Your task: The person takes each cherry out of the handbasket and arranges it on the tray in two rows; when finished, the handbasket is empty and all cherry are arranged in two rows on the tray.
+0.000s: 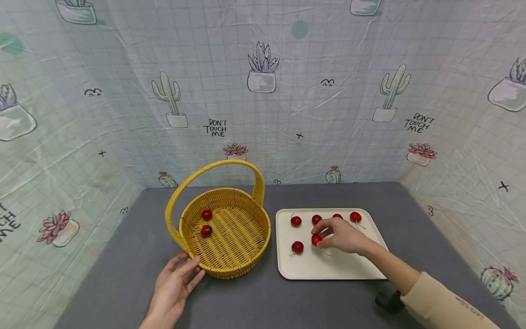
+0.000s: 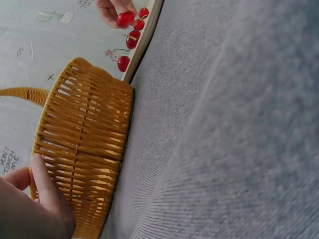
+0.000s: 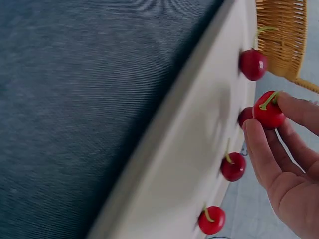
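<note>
A yellow woven basket point(image 1: 230, 269) with a tall arched handle stands left of the middle in the head view, two dark red cherries point(image 1: 206, 230) lying inside it. My left hand point(image 1: 174, 285) holds the basket's near-left rim; the left wrist view has one finger point(image 2: 44, 181) along the outer wall. Over the cream tray point(image 1: 349, 269), my right hand point(image 1: 343, 235) pinches a red cherry point(image 3: 269, 112) between thumb and fingertips, its green stem showing. Several other cherries lie on the tray, among them one near its left side point(image 1: 297, 247). The hand partly covers a back-row cherry point(image 1: 337, 216).
The tray sits just right of the basket on a grey cloth-covered table point(image 1: 246, 306). Behind and at both sides hangs a pale curtain point(image 1: 263, 114) printed with potted plants. A black band point(image 1: 389, 303) shows by the right sleeve point(image 1: 444, 301).
</note>
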### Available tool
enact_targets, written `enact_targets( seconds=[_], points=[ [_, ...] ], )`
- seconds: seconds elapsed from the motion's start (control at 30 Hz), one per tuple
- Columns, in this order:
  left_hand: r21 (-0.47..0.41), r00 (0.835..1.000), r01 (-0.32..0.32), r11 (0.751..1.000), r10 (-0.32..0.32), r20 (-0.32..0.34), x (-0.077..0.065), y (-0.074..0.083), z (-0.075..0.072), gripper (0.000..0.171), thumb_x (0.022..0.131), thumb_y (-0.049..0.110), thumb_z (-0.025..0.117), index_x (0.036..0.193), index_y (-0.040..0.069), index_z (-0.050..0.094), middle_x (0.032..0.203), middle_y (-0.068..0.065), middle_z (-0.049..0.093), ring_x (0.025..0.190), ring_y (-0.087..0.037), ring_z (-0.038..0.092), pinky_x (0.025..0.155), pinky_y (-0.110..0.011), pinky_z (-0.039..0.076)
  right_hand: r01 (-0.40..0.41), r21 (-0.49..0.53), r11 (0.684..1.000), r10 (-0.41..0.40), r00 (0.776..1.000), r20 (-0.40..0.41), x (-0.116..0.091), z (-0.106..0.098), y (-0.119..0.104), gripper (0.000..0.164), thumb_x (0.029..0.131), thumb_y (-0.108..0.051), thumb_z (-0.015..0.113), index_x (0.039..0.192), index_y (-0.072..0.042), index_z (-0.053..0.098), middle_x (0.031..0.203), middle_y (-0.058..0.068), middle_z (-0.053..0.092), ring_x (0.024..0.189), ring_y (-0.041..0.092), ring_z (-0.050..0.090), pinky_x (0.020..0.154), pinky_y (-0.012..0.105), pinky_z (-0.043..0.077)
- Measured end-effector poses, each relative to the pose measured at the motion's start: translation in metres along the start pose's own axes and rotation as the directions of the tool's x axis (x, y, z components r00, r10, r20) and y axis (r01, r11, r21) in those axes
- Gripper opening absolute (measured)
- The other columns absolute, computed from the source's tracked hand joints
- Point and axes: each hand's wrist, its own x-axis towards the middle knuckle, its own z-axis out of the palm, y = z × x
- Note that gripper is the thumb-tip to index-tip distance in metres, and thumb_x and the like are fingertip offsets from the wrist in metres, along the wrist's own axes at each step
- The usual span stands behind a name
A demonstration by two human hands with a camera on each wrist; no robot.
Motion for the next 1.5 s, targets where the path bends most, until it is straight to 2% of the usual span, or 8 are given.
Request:
enact_targets(
  seconds=[0.2,0.47,0.77,1.0,1.27,1.5],
  points=[
    [-0.013,1.0,0.002,1.0,-0.002,0.003,-0.002,-0.001,0.001,0.043,0.1,0.005,0.068,0.126,0.017,0.037,0.103,0.002,0.051,0.088,-0.01,0.066,0.095,-0.032,0.058,-0.018,-0.035,0.999,0.018,1.0,-0.002,-0.002,0.005,0.007,0.023,0.084,-0.006,0.084,0.105,-0.004,0.073,0.097,0.001,0.069,0.092,0.022,0.064,0.077,0.03,0.056],
    [-0.021,1.0,-0.014,1.0,0.014,0.006,-0.003,-0.003,0.001,0.043,0.099,0.002,0.068,0.124,0.017,0.037,0.101,0.003,0.051,0.088,-0.01,0.066,0.096,-0.033,0.058,-0.011,-0.074,0.997,0.01,1.0,-0.013,-0.003,0.01,0.01,0.027,0.077,-0.005,0.087,0.1,-0.006,0.073,0.091,-0.001,0.068,0.086,0.021,0.061,0.073,0.029,0.052],
    [-0.021,1.0,-0.011,1.0,0.011,0.004,-0.002,-0.002,0.002,0.043,0.1,0.002,0.067,0.125,0.017,0.036,0.103,0.001,0.05,0.089,-0.01,0.066,0.096,-0.033,0.058,-0.004,-0.122,0.993,0.001,1.0,-0.027,-0.005,0.012,0.012,0.028,0.076,-0.004,0.089,0.099,-0.004,0.073,0.088,0.0,0.067,0.084,0.021,0.06,0.074,0.031,0.053],
    [-0.02,1.0,-0.014,1.0,0.015,0.01,0.0,-0.003,0.001,0.042,0.1,0.001,0.065,0.125,0.016,0.035,0.106,-0.001,0.047,0.09,-0.011,0.066,0.097,-0.033,0.057,0.009,-0.107,0.994,-0.01,1.0,-0.009,-0.005,0.009,0.012,0.033,0.075,-0.004,0.09,0.101,-0.004,0.07,0.091,0.001,0.067,0.087,0.022,0.061,0.076,0.031,0.054],
    [-0.031,1.0,-0.021,0.999,0.021,0.011,-0.001,-0.003,0.001,0.042,0.1,0.0,0.066,0.124,0.017,0.036,0.105,-0.001,0.047,0.089,-0.011,0.067,0.096,-0.032,0.058,0.004,-0.095,0.996,0.0,0.999,0.044,0.0,-0.003,0.002,0.037,0.078,-0.003,0.086,0.109,0.0,0.068,0.101,0.008,0.067,0.094,0.029,0.064,0.076,0.032,0.057],
    [-0.028,1.0,-0.027,0.999,0.028,0.004,-0.001,-0.003,0.002,0.042,0.099,0.0,0.068,0.124,0.017,0.037,0.104,-0.001,0.048,0.087,-0.01,0.067,0.095,-0.033,0.058,0.058,-0.135,0.989,-0.049,0.997,0.065,0.013,-0.011,-0.02,0.036,0.081,-0.001,0.085,0.113,0.001,0.067,0.105,0.014,0.066,0.097,0.034,0.065,0.08,0.034,0.058]
  ],
)
